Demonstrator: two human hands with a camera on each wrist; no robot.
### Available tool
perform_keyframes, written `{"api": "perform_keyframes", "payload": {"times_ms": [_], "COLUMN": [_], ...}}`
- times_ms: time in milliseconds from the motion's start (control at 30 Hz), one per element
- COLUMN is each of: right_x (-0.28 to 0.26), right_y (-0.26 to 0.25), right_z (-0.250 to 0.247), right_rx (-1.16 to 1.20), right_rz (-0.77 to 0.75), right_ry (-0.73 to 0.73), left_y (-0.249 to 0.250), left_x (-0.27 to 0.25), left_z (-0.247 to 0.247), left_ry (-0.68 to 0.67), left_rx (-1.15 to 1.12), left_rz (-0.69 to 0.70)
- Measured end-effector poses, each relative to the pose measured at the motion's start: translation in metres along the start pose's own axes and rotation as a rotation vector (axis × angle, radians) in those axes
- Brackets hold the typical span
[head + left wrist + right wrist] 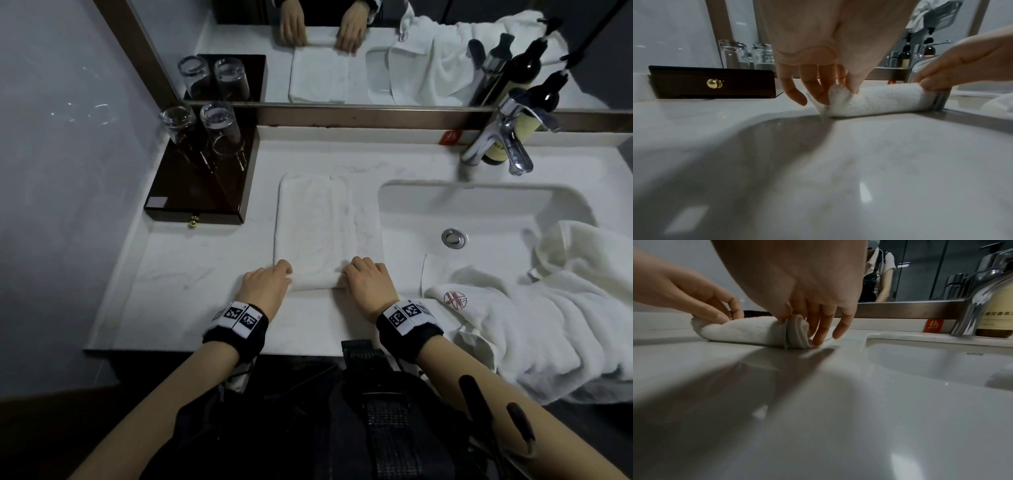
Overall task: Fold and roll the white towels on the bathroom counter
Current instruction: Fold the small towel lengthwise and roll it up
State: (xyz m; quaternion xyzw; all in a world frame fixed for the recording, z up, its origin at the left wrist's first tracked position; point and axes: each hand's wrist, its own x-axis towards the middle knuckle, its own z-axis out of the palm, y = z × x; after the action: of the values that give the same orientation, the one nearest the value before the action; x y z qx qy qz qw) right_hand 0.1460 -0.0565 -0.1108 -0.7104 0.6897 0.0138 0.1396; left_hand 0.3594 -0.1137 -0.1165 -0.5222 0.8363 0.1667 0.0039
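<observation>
- My left hand (265, 284) pinches the left end of the roll (315, 282); thumb and fingers curled round it.
- My right hand (368, 282) pinches the right end the same way, fingertips (818, 340) down on the counter (178, 274) beside the end.
- The towel (313, 222) lies just left of the sink (479, 205), folded into a long strip; only its near end is rolled, the rest lies flat toward the mirror.
- Handling, my guess: soft, light terry, no stiffness. It squashes under the thumbs and will likely spring loose if let go. Take hold at both ends of the roll, thumbs behind, fingers over the top, even pressure so it does not cone.
- The counter looks glossy, so the strip may slide while rolling.
- Head view alone shows the unrolled length and the second towel (548, 308), heaped at the sink's right and near edge.
- Left wrist view shows the roll's left end (835, 97) tucked between thumb and fingers.
- Right wrist view shows layered edges at the right end (796, 333); blurred, possibly a loose spiral.
</observation>
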Motion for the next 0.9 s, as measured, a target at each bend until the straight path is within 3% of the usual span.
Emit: {"api": "perform_keyframes", "payload": {"times_ms": [133,233,333,433,567,633,900], "right_x": [0.015,0.02,0.023,0.026,0.016,0.007,0.03], "right_y": [-0.002,-0.004,-0.006,-0.006,-0.009,-0.012,0.0], "right_z": [-0.006,-0.007,-0.009,-0.012,-0.018,-0.014,-0.014], "right_rx": [0.027,0.005,-0.049,-0.071,0.006,0.006,0.09], "right_rz": [0.076,0.089,0.118,0.107,-0.104,-0.161,-0.051], "right_ry": [0.017,0.049,0.068,0.084,0.21,0.201,0.106], "left_y": [0.003,0.007,0.013,0.011,0.006,0.002,0.001], "left_x": [0.012,0.012,0.004,0.003,0.014,0.02,0.041], "left_z": [-0.013,-0.02,-0.019,-0.013,-0.014,-0.015,-0.019], "left_ry": [0.052,0.094,0.019,-0.037,-0.04,-0.036,0.018], "left_rx": [0.037,0.137,0.233,0.254,0.197,0.151,0.021], "left_rz": [-0.006,0.154,0.262,0.242,0.254,0.247,0.168]}}
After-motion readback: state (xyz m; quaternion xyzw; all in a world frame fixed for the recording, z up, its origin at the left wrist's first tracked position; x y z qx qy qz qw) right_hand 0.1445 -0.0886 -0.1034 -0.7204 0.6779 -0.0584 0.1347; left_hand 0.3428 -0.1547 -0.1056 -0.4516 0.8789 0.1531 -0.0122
